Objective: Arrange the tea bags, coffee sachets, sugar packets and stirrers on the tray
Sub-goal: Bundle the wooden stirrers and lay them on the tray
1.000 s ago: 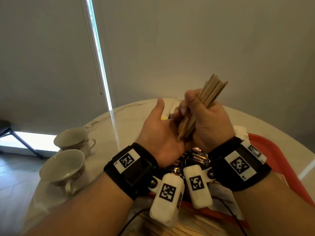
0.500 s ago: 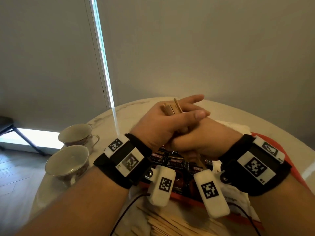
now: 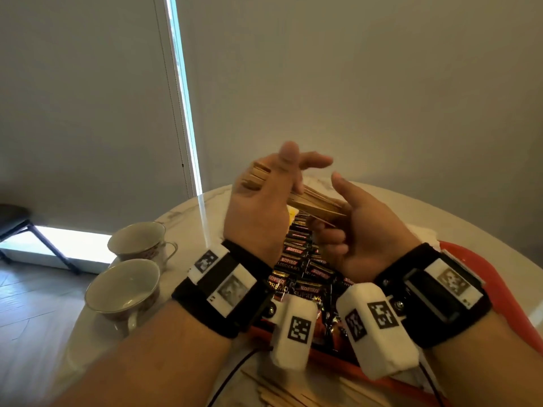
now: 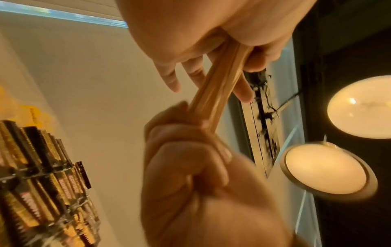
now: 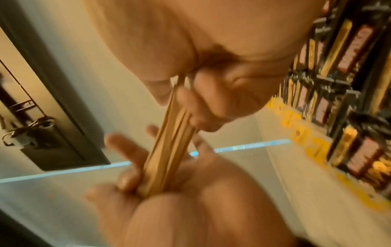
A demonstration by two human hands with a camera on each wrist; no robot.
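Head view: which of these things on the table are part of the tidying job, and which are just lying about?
Part of the job:
- bundle of wooden stirrers, held between the left hand and right hand
- coffee sachets in rows on the red tray
- loose stirrers on the table's near edge

Just lying about:
- two teacups on the left

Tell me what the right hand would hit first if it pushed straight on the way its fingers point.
Probably the left hand: the right hand points up-left along the stirrers both hold. Depth is unclear.
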